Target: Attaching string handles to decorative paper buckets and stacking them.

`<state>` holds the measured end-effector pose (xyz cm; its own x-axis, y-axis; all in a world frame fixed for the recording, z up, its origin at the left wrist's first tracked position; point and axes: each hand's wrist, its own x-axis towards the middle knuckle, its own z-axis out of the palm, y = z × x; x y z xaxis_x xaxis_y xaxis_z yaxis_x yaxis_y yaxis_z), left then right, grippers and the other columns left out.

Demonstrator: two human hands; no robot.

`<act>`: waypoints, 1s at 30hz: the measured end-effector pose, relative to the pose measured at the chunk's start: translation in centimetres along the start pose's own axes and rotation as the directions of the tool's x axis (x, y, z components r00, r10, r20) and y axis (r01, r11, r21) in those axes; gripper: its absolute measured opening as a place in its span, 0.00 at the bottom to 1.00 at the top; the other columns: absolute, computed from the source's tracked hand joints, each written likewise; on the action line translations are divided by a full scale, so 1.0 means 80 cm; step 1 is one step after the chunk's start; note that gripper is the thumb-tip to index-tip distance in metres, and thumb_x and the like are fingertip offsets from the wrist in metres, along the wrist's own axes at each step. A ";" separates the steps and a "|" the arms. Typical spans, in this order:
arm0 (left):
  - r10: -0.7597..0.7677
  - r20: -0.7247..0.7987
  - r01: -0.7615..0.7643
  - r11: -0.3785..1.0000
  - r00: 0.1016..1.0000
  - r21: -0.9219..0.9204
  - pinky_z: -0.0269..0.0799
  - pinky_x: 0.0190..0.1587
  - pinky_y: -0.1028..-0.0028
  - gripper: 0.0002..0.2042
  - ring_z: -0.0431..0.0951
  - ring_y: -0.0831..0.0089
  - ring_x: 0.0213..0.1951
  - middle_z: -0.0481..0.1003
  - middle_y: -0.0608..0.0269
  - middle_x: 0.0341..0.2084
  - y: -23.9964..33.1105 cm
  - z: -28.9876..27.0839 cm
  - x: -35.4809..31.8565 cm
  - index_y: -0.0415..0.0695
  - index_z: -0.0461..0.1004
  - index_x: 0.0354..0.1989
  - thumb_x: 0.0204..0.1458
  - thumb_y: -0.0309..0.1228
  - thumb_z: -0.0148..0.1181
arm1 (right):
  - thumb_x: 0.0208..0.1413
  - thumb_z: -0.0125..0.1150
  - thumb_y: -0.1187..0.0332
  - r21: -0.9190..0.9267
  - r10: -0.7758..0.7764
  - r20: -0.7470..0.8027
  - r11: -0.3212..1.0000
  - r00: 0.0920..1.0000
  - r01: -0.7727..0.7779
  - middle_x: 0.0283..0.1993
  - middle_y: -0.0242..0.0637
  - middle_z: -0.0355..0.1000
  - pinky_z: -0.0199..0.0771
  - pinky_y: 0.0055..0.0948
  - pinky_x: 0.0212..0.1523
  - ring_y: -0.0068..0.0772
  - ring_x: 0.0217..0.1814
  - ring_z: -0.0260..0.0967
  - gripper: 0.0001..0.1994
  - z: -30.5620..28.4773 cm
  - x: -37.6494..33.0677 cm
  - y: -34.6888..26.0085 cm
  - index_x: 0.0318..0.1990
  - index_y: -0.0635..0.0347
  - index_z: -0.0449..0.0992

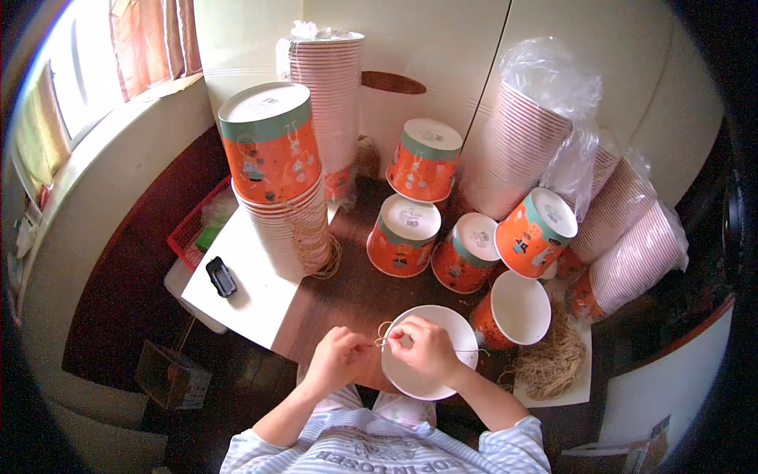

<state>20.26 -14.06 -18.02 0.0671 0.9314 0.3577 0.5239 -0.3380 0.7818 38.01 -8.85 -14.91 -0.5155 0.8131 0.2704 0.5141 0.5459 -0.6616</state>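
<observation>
My left hand point(339, 363) and my right hand point(425, 347) are close together near the table's front edge. Both have their fingertips pinched on a thin tan string point(381, 327), which forms a small loop between them. One end of it trails off to the right. Below my right hand is a paper bucket point(426, 387), its white inside facing up and partly covered by that hand. Just right of it, an orange paper bucket point(521, 308) leans with its white mouth toward me. A loose bundle of tan strings point(553, 359) lies beyond that on the right.
Several orange-and-green buckets point(404, 237) stand upside down mid-table. At left, an inverted bucket point(272, 154) tops a tall stack with strings hanging beside it. A black plastic object point(221, 277) lies on a white board point(260, 312). Plastic-wrapped bucket stacks point(517, 146) line the back and right.
</observation>
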 end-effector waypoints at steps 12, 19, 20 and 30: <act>0.129 -0.145 -0.101 0.977 0.981 0.186 0.65 0.22 0.72 0.06 0.67 0.68 0.20 0.65 0.65 0.14 0.009 0.023 -0.002 0.45 0.74 0.24 0.34 0.26 0.61 | 0.41 0.58 0.69 0.086 0.058 0.039 0.994 0.998 -0.061 0.27 0.36 0.69 0.68 0.32 0.29 0.37 0.29 0.69 0.04 0.000 0.000 -0.002 0.25 0.58 0.72; 0.117 -0.126 -0.071 0.944 0.985 0.321 0.69 0.27 0.71 0.08 0.72 0.65 0.24 0.72 0.61 0.21 0.005 0.015 -0.007 0.42 0.73 0.26 0.34 0.28 0.61 | 0.41 0.58 0.68 0.088 0.038 0.051 0.995 0.998 -0.043 0.27 0.36 0.68 0.68 0.32 0.29 0.37 0.28 0.68 0.04 0.001 -0.001 0.000 0.25 0.58 0.72; 0.137 -0.152 -0.091 0.957 0.979 0.276 0.70 0.28 0.71 0.08 0.74 0.65 0.25 0.74 0.60 0.22 0.002 0.016 -0.007 0.42 0.73 0.27 0.35 0.27 0.60 | 0.41 0.58 0.68 0.089 0.035 0.052 0.995 0.998 -0.039 0.27 0.36 0.68 0.68 0.32 0.29 0.37 0.28 0.68 0.04 0.002 -0.001 0.000 0.25 0.58 0.72; -0.144 -0.093 0.130 0.980 0.985 -0.149 0.72 0.32 0.75 0.07 0.76 0.68 0.28 0.75 0.55 0.25 0.000 0.020 -0.002 0.38 0.73 0.30 0.40 0.22 0.57 | 0.42 0.58 0.68 0.114 0.050 0.052 0.992 0.997 -0.056 0.26 0.35 0.68 0.67 0.32 0.28 0.37 0.28 0.68 0.04 0.003 -0.002 0.000 0.25 0.57 0.72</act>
<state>21.57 -14.00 -18.87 -0.0888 0.9538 0.2871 0.3957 -0.2308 0.8889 37.91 -9.00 -15.15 -0.5237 0.8280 0.2004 0.4608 0.4732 -0.7508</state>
